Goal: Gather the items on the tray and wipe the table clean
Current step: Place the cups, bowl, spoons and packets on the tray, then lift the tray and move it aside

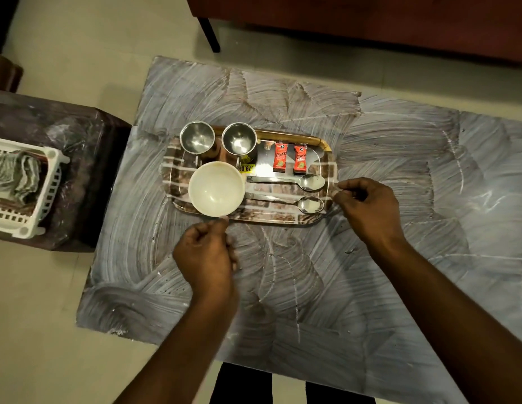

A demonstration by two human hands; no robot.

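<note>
A brown-rimmed tray [300, 139] sits on the streaked grey table [283, 287]. The tray carries two steel cups [197, 137] [239, 139], a white bowl [216, 188], two red sachets [280, 157] [300, 158] and two spoons [286, 181] [284, 201]. My left hand [207, 252] is curled at the tray's front edge just below the bowl, its fingertips pinching the rim. At the tray's right edge, my right hand [367, 205] pinches the rim between thumb and fingers.
White smear streaks cover the whole tabletop. On a dark side table [78, 158] to the left stands a white plastic basket [35, 199] holding a grey cloth [17, 176]. A dark sofa [370, 18] stands beyond the table, with its leg [210, 33] on the floor.
</note>
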